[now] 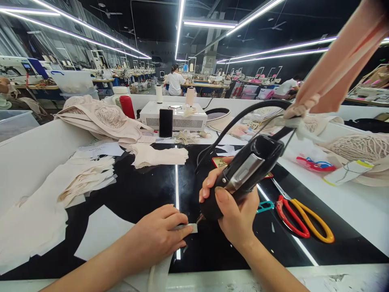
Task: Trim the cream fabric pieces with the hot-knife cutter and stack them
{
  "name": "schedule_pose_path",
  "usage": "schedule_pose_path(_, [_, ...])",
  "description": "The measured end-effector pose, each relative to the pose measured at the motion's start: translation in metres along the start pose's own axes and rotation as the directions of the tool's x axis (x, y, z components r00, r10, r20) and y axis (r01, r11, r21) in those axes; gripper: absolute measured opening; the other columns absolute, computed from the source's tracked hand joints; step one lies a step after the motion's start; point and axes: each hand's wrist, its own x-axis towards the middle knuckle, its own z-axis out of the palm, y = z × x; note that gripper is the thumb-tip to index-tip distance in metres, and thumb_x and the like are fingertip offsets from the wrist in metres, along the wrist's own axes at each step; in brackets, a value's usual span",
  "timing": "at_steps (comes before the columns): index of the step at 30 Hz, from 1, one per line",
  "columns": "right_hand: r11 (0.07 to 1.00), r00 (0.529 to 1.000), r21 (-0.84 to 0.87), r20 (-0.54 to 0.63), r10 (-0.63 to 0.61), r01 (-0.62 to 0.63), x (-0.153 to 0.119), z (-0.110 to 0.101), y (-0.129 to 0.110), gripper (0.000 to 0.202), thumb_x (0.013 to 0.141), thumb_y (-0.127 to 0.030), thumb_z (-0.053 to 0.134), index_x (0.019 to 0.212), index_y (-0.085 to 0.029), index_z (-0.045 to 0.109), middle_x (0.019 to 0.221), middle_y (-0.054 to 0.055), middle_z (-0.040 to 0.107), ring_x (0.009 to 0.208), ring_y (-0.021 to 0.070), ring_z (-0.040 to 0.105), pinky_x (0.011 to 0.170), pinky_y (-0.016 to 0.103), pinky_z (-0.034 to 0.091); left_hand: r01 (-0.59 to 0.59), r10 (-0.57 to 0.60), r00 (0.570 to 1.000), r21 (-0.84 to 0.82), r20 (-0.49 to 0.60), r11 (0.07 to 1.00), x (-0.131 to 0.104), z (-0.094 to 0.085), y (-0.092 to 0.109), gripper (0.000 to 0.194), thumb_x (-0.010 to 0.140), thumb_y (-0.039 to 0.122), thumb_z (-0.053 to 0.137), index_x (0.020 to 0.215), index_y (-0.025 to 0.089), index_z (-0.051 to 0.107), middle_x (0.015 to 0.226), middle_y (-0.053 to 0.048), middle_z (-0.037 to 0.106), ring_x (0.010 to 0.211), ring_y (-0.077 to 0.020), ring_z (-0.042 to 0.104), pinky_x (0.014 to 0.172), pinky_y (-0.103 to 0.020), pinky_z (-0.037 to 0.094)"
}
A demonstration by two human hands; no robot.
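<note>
My right hand (234, 211) is wrapped round a black corded handheld power tool (243, 174) with a silver plate on its side; its exact kind I cannot tell. The tool's thin tip (199, 219) points down and left, close to the end of a small pale strip (192, 228). That strip sits under the fingers of my left hand (162, 233), which press it near the glossy black board (209, 243). Whether the tip touches the strip is unclear. Beige fabric (159, 273) shows below my left wrist. A knotted peach fabric band (331, 73) runs up from the tool's cable end.
Scissors (304, 219) with red and yellow handles lie right of my right hand, beside a teal tool (265, 207). Beige cut pieces (88, 178) are stacked left. A phone (165, 123) leans on a white machine box (148, 115). The black cable (231, 121) arcs behind the tool.
</note>
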Motion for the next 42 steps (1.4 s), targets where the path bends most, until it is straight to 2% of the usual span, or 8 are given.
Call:
schedule_pose_path(9, [1.0, 1.0, -0.005, -0.006, -0.003, 0.003, 0.001, 0.001, 0.001, 0.039, 0.091, -0.038, 0.086, 0.12, -0.03, 0.062, 0.084, -0.005, 0.07, 0.058, 0.0116, 0.064, 0.052, 0.026, 0.058, 0.012, -0.013, 0.998, -0.008, -0.059, 1.0, 0.001, -0.004, 0.002, 0.022, 0.11, 0.027, 0.062, 0.128, 0.017, 0.068, 0.116, -0.005, 0.071, 0.101, -0.0224, 0.069, 0.094, -0.04, 0.061])
schedule_pose_path(18, [1.0, 1.0, -0.012, -0.016, -0.007, 0.007, 0.002, 0.002, -0.001, 0.039, 0.091, -0.038, 0.086, 0.121, -0.03, 0.063, 0.084, -0.006, 0.07, 0.058, 0.0113, 0.063, 0.052, 0.026, 0.058, 0.025, -0.027, 0.999, -0.042, -0.045, 0.999, -0.003, -0.003, -0.001, 0.024, 0.113, 0.027, 0.056, 0.131, 0.017, 0.067, 0.118, -0.006, 0.071, 0.104, -0.0205, 0.069, 0.098, -0.039, 0.061])
schedule_pose_path(27, [1.0, 1.0, -0.005, 0.016, -0.01, 0.01, -0.001, 0.001, 0.0, 0.041, 0.091, -0.037, 0.085, 0.123, -0.029, 0.061, 0.086, -0.004, 0.07, 0.058, 0.0118, 0.064, 0.053, 0.027, 0.059, 0.057, -0.058, 0.998, -0.082, -0.018, 0.995, -0.004, -0.004, 0.0, 0.025, 0.109, 0.023, 0.063, 0.133, 0.018, 0.067, 0.122, -0.006, 0.07, 0.106, -0.0219, 0.069, 0.103, -0.042, 0.062])
schedule_pose_path(33, [1.0, 1.0, -0.028, -0.004, 0.0, 0.0, -0.001, 0.0, -0.001, 0.034, 0.095, -0.031, 0.08, 0.123, -0.029, 0.06, 0.086, -0.004, 0.07, 0.058, 0.0122, 0.064, 0.053, 0.028, 0.06, 0.062, -0.065, 0.997, -0.101, -0.029, 0.993, -0.001, -0.005, 0.002, 0.026, 0.108, 0.022, 0.065, 0.133, 0.018, 0.069, 0.122, -0.007, 0.071, 0.107, -0.0215, 0.07, 0.105, -0.041, 0.061])
schedule_pose_path(39, [0.999, 0.999, 0.028, -0.011, 0.032, -0.031, -0.007, -0.001, -0.01, 0.046, 0.09, -0.038, 0.086, 0.127, -0.031, 0.06, 0.085, -0.004, 0.069, 0.06, 0.013, 0.066, 0.054, 0.028, 0.059, 0.066, -0.071, 0.997, -0.106, -0.035, 0.992, -0.001, -0.006, 0.002, 0.031, 0.106, 0.023, 0.068, 0.136, 0.018, 0.069, 0.123, -0.008, 0.071, 0.11, -0.0231, 0.068, 0.103, -0.04, 0.062])
schedule_pose_path(42, [0.999, 0.999, 0.025, 0.011, 0.033, -0.034, -0.011, -0.002, -0.011, 0.045, 0.091, -0.038, 0.085, 0.128, -0.031, 0.06, 0.086, -0.004, 0.069, 0.06, 0.0129, 0.066, 0.054, 0.028, 0.059, 0.068, -0.073, 0.997, -0.123, -0.037, 0.99, -0.001, -0.006, 0.002, 0.031, 0.105, 0.022, 0.069, 0.136, 0.018, 0.069, 0.123, -0.008, 0.071, 0.109, -0.0236, 0.067, 0.101, -0.04, 0.062])
